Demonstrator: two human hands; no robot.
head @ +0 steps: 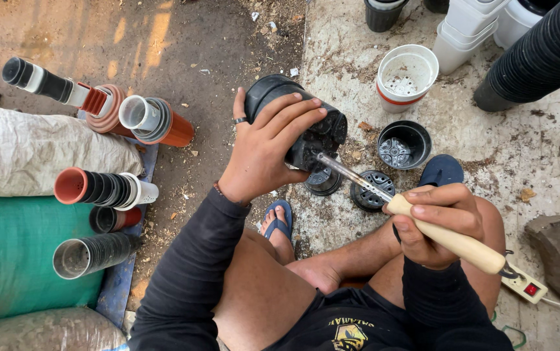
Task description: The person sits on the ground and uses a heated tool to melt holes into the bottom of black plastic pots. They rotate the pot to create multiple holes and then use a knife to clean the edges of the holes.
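The left hand (pixel 263 153) grips a black plastic pot (pixel 299 127) tilted above the ground while the right hand (pixel 439 221) clasps a wooden-handled soldering iron (pixel 423 224) with its tip at the pot's base, so a slip could likely burn the nearby fingers (pixel 293 114) or bare knees.
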